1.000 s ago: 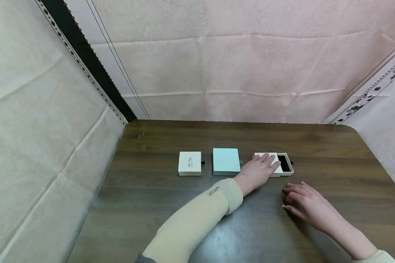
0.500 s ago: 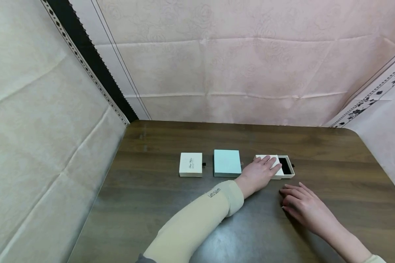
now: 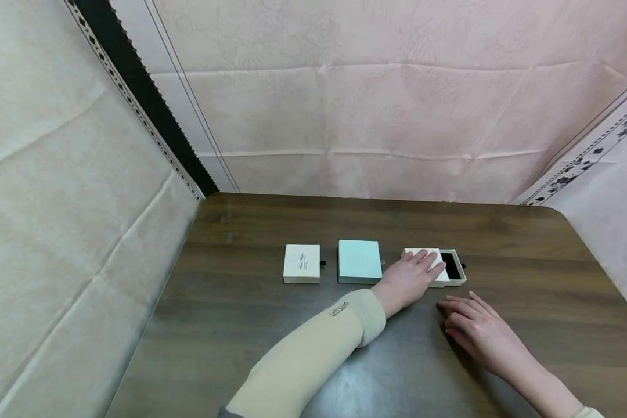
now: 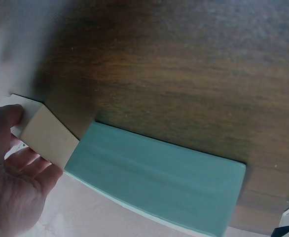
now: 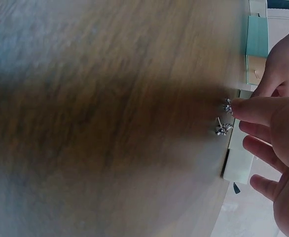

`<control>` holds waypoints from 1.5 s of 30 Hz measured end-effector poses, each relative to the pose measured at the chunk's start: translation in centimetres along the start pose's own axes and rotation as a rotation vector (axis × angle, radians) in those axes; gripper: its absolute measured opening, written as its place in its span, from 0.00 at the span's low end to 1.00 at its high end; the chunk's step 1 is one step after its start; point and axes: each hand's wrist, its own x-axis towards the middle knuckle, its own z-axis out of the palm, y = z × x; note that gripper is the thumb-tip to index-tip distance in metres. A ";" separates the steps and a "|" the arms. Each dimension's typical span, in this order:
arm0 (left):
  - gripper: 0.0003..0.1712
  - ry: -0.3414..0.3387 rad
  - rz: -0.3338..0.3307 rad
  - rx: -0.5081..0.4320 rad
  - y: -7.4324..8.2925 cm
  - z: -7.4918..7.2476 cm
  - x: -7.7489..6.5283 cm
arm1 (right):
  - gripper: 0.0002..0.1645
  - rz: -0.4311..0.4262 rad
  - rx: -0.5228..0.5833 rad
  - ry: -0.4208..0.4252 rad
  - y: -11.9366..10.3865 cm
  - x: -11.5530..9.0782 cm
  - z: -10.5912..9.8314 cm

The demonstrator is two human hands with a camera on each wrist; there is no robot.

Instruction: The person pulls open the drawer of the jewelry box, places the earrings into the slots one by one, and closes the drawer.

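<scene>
My left hand [image 3: 407, 280] holds a white jewelry box [image 3: 443, 284], fingers over its sleeve. In the left wrist view the thumb lies along one side of this box [image 4: 48, 136]. Its drawer [image 3: 453, 266], lined in black, is partly pulled out to the right. In front of it my right hand [image 3: 488, 337] hovers low, fingers loosely bent. The right wrist view shows two small silver earrings; one earring [image 5: 227, 105] is at the thumb tip, and the other earring [image 5: 224, 129] lies near the index fingertip. Thumb and index finger look apart. The head view hides both earrings.
A mint-green box [image 3: 359, 261] stands just left of the left hand. Further left is a printed white box [image 3: 302, 264] with a dark pull tab. All rest on the brown wooden table [image 3: 230, 325], with pale cloth [image 3: 371, 116] hanging behind it.
My right hand has shifted slightly left, and the earring seen by its thumb a second ago is now hidden in the head view. The left hand stays on the white box; the camera has moved slightly.
</scene>
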 end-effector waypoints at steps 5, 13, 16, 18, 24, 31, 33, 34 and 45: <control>0.31 -0.005 -0.004 -0.008 0.0 0.1 0.1 | 0.34 0.026 0.029 -0.009 0.0 0.3 -0.4; 0.30 0.025 -0.002 0.006 0.0 0.3 0.1 | 0.34 0.077 0.055 -0.003 0.5 1.2 -1.8; 0.30 0.041 0.002 0.007 0.0 0.4 0.1 | 0.34 0.083 0.048 0.009 1.0 1.6 -2.3; 0.30 0.054 0.006 0.012 0.0 0.5 0.1 | 0.33 0.091 0.047 0.022 1.4 1.9 -2.7; 0.30 0.083 0.009 0.026 0.0 0.5 0.0 | 0.23 0.144 0.051 0.033 3.0 2.8 -3.5; 0.30 0.062 0.006 0.001 -0.1 0.3 -0.2 | 0.21 0.223 0.080 0.005 4.7 3.7 -3.7; 0.30 0.058 0.005 -0.001 -0.1 0.2 -0.2 | 0.21 0.237 0.102 0.012 5.2 3.9 -3.5; 0.30 0.055 0.004 -0.004 -0.1 0.2 -0.2 | 0.20 0.244 0.115 0.015 5.5 4.1 -3.5; 0.30 0.081 0.013 0.031 0.0 0.3 -0.2 | 0.12 0.335 0.145 -0.028 8.0 5.6 -3.1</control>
